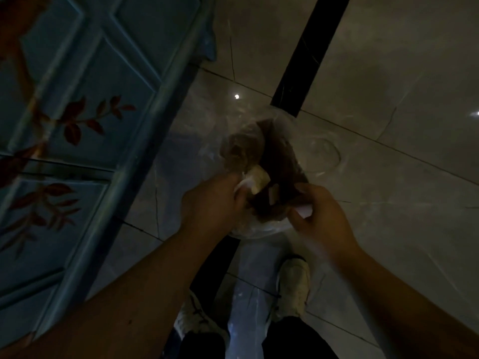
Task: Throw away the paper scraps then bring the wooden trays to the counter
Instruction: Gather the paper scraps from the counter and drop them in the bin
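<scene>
Scraps (259, 180) in left hand (215, 200) over clear bag (255, 226) — right hand (318, 216) pinches bag rim; dim, blurry.

The one head view looks steeply down, close above both hands (264, 211), over tiled floor (388, 73) beside a cabinet (64, 125).

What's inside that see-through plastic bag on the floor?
Inside the clear plastic bag lies a dark brown heap, too dim to tell what it is. A pale paper scrap sits at the opening by the left hand. The right hand covers the rim's other side.
</scene>
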